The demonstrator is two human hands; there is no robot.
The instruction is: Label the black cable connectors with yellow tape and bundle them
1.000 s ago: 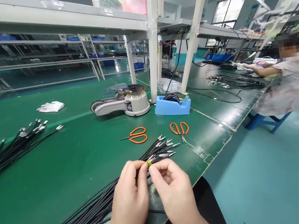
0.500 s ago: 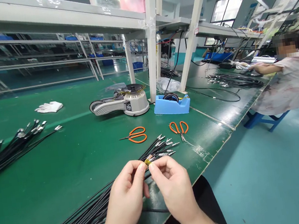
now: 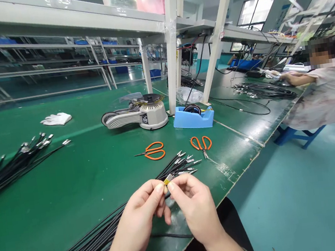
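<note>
Between my fingertips is a metal cable connector [image 3: 170, 177] with a band of yellow tape [image 3: 166, 181] at its base. My left hand [image 3: 148, 202] pinches it from the left, thumb against forefinger. From the other side, my right hand [image 3: 193, 204] grips the same connector end with thumb and forefinger. Its black cable is mostly hidden by my hands. Beneath and behind them, a bundle of black cables [image 3: 87, 245] runs from lower left, its silver connector ends [image 3: 187, 162] fanned out just beyond my fingers.
Orange-handled scissors [image 3: 155, 151] and orange-handled snips [image 3: 201, 145] lie past the cables. Behind are a grey tape machine [image 3: 152, 117] and a blue tape dispenser [image 3: 193, 118]. More cables [image 3: 21, 165] and a white glove [image 3: 56, 119] are left. A person [image 3: 325, 80] sits right.
The connector has tilted upward and shows more of its metal end between my fingertips. My left hand's lower fingers have shifted slightly. The surroundings sit a little farther right in view.
</note>
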